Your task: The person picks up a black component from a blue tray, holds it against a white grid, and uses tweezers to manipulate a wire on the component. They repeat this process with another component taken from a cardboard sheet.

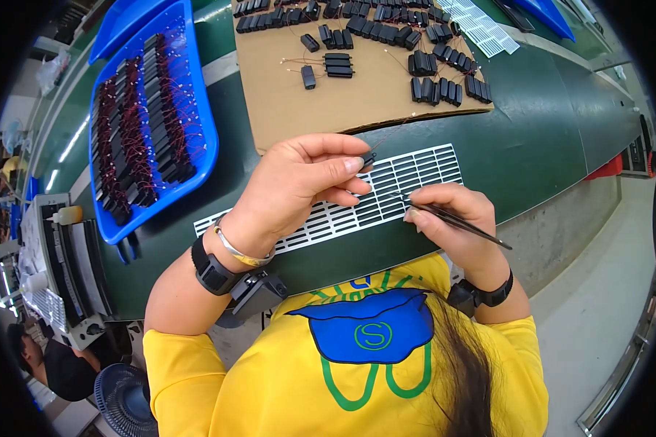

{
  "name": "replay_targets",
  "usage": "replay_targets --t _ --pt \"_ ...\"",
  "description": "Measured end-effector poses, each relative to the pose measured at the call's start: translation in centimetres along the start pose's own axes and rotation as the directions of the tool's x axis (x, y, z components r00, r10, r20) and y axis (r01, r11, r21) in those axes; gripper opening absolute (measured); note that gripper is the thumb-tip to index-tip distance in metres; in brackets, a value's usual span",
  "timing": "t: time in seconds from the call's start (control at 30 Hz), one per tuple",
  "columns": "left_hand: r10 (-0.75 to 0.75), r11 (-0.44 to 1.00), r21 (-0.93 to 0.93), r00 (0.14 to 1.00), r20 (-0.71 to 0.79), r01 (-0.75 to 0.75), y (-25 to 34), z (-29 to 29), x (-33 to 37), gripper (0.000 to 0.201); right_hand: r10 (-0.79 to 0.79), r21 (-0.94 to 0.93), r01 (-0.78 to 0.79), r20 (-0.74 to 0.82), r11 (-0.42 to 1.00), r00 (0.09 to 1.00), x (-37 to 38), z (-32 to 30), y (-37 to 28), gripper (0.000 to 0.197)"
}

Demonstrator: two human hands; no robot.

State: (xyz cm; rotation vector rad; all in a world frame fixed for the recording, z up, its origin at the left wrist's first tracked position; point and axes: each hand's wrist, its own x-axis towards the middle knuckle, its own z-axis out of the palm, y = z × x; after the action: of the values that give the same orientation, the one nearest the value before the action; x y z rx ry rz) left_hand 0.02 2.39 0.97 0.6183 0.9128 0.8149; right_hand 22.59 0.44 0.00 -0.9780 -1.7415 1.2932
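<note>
"Pinching a small black part [369,158] between thumb and fingers, the left hand [299,175] hovers over a white slotted panel [436,169]."

"And the right hand [459,215]?"

"Lower, just beside, its grip closes round dark tweezers [468,226], tips angled toward the left."

"Farther out?"

"The panel lies on the green desk [539,138]; beyond, cardboard [284,120] carries more black parts [338,64]."

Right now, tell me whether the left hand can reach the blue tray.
Likely yes: only table shows between the left hand and the blue tray, though the fingers hold a black part.
</note>
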Motion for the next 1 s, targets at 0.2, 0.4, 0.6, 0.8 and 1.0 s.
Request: replay_targets --t 0.2,0.4,0.6,0.8,1.0 --pt "0.045 0.977 0.209 0.998 -0.034 -0.037 -1.1 0.6 0.2 0.023 0.068 -0.102 -0.06 0.077 0.993 0.995 0.5 0.9 0.3 0.016" --pt "0.029 0.966 0.256 0.999 -0.034 -0.02 -1.1 0.2 0.5 0.023 0.041 -0.206 -0.048 -0.038 0.977 0.998 0.7 1.6 0.6 0.015" --pt "0.004 0.976 0.219 0.999 -0.049 0.007 -1.0 0.2 0.6 0.023 0.056 -0.222 -0.063 -0.039 0.973 0.998 0.9 1.5 0.6 0.015" --pt "-0.028 0.968 0.249 0.999 -0.026 0.033 -0.7 0.2 0.6 0.021 0.013 -0.246 -0.019 -0.024 0.969 1.0 1.1 1.4 0.7 0.014" --pt "-0.048 0.966 0.254 0.998 -0.029 0.054 -0.5 0.3 0.6 0.021 0.068 -0.237 -0.069 -0.01 0.969 0.998 1.3 1.4 0.1 0.013"
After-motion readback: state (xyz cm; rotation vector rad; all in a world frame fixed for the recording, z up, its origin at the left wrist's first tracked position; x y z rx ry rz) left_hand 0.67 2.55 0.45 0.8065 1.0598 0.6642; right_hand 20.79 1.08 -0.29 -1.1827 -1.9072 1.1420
